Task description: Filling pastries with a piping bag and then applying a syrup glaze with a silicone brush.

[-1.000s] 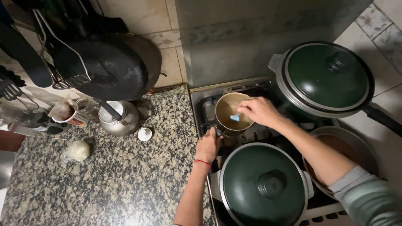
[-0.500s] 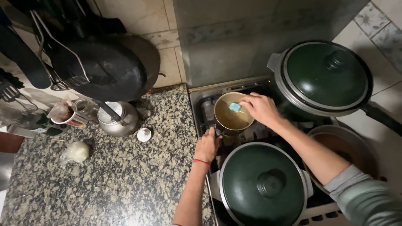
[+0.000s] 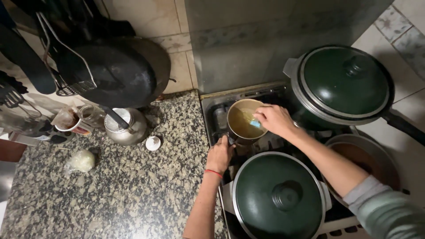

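A small metal saucepan (image 3: 241,111) holding brownish liquid stands on the stove's back-left burner. My left hand (image 3: 220,155) grips its handle at the near side; a red band circles that wrist. Over the pan's right rim, my right hand (image 3: 275,120) holds a small light-blue utensil (image 3: 255,123) that dips into the liquid. The grey sleeve of my right arm (image 3: 385,210) reaches in from the lower right.
A green-lidded pot (image 3: 276,197) sits on the front burner, a larger green-lidded pot (image 3: 345,84) at the back right, an open pan (image 3: 365,161) at right. On the granite counter (image 3: 124,190) are a metal kettle (image 3: 124,126), a white cap (image 3: 153,143), a mug (image 3: 71,121) and a plastic-wrapped lump (image 3: 82,160). Dark pans (image 3: 115,73) hang on the wall.
My right hand has shifted a little across the saucepan with the blue utensil in the liquid. My left hand stays on the handle.
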